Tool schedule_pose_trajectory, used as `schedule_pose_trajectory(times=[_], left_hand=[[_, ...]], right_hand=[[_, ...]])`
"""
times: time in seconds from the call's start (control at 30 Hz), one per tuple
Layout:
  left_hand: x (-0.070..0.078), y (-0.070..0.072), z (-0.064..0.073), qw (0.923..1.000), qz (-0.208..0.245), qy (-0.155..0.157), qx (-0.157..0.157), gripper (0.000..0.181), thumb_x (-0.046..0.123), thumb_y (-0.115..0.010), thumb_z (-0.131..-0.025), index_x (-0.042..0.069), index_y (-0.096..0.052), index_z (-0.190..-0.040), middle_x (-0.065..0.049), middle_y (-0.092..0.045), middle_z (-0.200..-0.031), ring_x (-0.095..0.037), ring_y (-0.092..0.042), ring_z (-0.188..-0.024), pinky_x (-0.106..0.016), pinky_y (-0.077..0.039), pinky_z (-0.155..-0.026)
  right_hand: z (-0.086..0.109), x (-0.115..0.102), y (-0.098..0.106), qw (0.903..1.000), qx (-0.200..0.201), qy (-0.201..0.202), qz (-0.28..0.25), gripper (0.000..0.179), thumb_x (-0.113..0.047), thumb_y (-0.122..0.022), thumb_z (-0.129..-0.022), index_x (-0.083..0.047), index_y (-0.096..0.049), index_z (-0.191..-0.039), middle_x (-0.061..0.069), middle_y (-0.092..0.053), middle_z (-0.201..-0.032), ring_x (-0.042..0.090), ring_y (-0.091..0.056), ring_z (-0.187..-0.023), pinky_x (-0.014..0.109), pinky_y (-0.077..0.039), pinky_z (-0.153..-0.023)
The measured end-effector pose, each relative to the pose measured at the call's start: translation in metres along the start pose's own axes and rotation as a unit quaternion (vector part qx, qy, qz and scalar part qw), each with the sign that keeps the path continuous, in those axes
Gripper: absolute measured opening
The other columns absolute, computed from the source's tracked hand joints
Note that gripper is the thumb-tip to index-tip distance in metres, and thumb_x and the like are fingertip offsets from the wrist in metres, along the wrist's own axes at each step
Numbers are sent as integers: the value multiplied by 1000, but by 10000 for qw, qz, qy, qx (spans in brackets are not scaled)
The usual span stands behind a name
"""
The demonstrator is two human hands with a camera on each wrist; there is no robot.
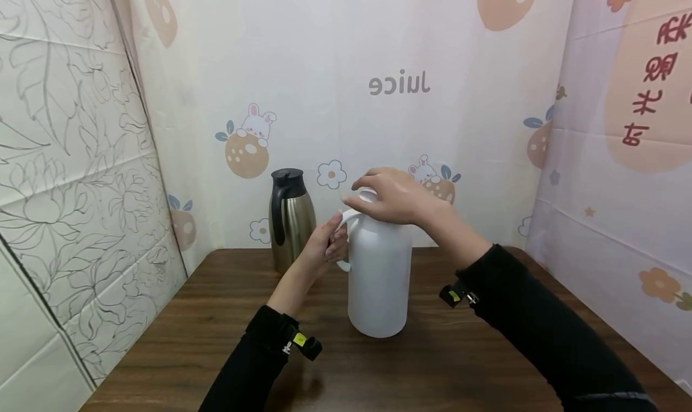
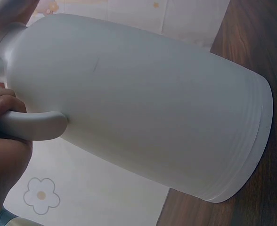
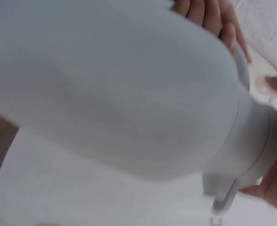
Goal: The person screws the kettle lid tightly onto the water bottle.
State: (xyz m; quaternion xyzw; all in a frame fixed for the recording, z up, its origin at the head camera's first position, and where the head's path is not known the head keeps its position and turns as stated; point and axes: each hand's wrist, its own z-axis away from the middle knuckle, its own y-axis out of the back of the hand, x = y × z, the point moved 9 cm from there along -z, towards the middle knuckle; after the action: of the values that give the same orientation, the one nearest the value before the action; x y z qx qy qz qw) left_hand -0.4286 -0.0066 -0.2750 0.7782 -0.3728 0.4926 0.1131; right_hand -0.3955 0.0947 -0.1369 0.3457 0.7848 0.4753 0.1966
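A white thermos jug (image 1: 379, 280) stands upright on the wooden table, in the middle of the head view. My left hand (image 1: 327, 244) grips its white handle (image 2: 39, 126), the fingers curled round it. Over the jug's top lies my right hand (image 1: 391, 196), holding the lid (image 1: 368, 194) with thumb and fingers on opposite sides. Part of the lid shows between them; the palm hides the rest. In the right wrist view the spout (image 3: 221, 190) sticks out below the neck, close to that hand.
A steel thermos jug (image 1: 296, 226) with a black top and handle stands behind my left hand, near the table's back edge. Printed curtains (image 1: 335, 99) hang behind and on both sides of the brown wooden table (image 1: 205, 328).
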Motion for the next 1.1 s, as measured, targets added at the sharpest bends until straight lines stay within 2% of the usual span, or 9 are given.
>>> schedule_pose_trajectory(times=[0.17, 0.23, 0.37, 0.53, 0.8, 0.93, 1.1], left_hand=[[1, -1, 0, 9999, -80, -104, -8, 51, 48, -39, -115, 22, -46, -72, 14, -43, -52, -1, -36, -43, -18, -29, -45], [0, -1, 0, 9999, -75, -113, -44, 51, 46, -37, -116, 22, -46, -72, 14, -43, -52, -1, -37, -44, -18, -30, -45], [0, -1, 1, 9999, -62, -98, -84, 51, 44, -34, -117, 22, -46, -73, 13, -43, -52, -2, -38, -44, -18, -30, -45], [0, -1, 0, 10000, -61, -63, -27, 50, 49, -39, -115, 22, -46, -73, 13, -43, -52, -2, -37, -44, -18, -29, -45], [2, -3, -1, 9999, -52, -110, -86, 51, 49, -38, -115, 22, -46, -73, 13, -43, -53, -2, -37, -44, -18, -29, -45], [3, -3, -1, 9998, -43, -123, -119, 51, 48, -38, -115, 21, -46, -73, 13, -44, -53, -2, -38, -44, -18, -29, -45], [2, -3, -1, 9999, -6, -99, -94, 50, 49, -40, -115, 21, -47, -73, 13, -43, -53, -2, -38, -43, -18, -30, -45]], right_hand=[[7, -5, 2, 9912, 258, 1292, -84, 42, -46, -65, -103, -16, -74, -129, 4, -72, -129, 25, -66, -123, 47, -53, -103], [8, -4, 2, 9869, 401, 1554, -186, 39, -42, -66, -102, -15, -74, -129, 4, -73, -127, 23, -67, -121, 46, -54, -101], [10, 3, -1, 9831, 576, 1695, -394, 37, -40, -69, -101, -14, -76, -127, 3, -75, -121, 20, -70, -114, 42, -57, -94], [10, 8, -5, 9817, 701, 1681, -554, 32, -34, -68, -102, -12, -77, -124, 5, -77, -116, 21, -73, -108, 41, -59, -88], [9, 6, -5, 9858, 833, 1420, -345, 33, -32, -65, -103, -10, -78, -123, 7, -78, -118, 26, -74, -109, 44, -60, -90], [9, 3, -5, 9908, 838, 1062, -25, 34, -32, -61, -104, -8, -78, -121, 7, -79, -115, 27, -75, -107, 45, -59, -90], [8, 0, -7, 9956, 766, 318, 429, 34, -35, -58, -104, -10, -79, -112, 5, -78, -95, 22, -70, -81, 39, -55, -70]])
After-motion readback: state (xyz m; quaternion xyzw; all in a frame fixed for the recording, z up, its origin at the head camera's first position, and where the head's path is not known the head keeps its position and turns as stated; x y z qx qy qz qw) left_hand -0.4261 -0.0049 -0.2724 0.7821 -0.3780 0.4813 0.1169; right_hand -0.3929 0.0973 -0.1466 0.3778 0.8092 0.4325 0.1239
